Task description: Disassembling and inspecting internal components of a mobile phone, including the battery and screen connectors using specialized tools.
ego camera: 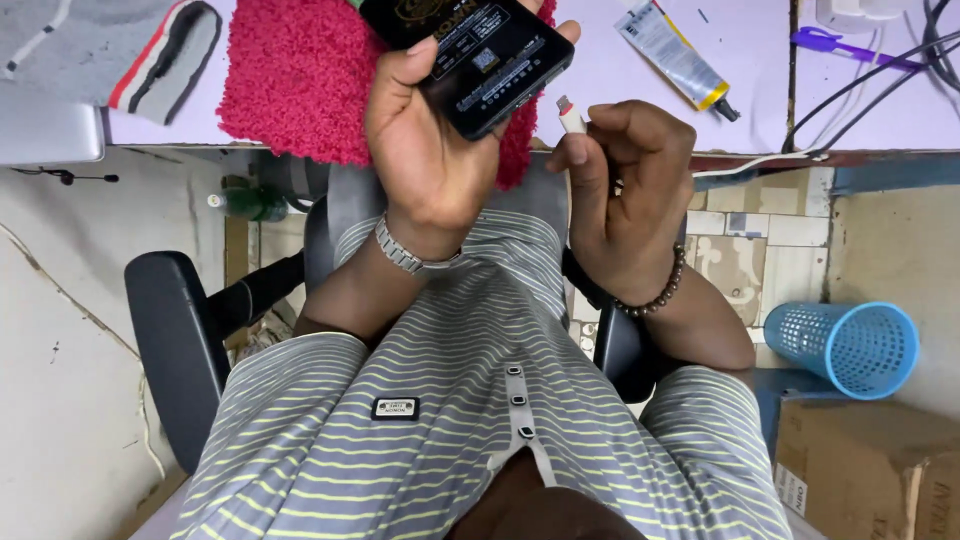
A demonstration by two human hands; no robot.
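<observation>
Head view: the flat black rectangular phone-like device (480,60) sits at twelve o'clock, clasped by the left hand (425,150). At its four o'clock, just beside it, the right hand (625,190) pinches a white cable plug (570,115) — red fuzzy cloth (290,80) beneath.

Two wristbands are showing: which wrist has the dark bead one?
The bead bracelet is on the right hand, which pinches the white cable plug. The left hand, holding the phone, wears a metal watch band.
</observation>
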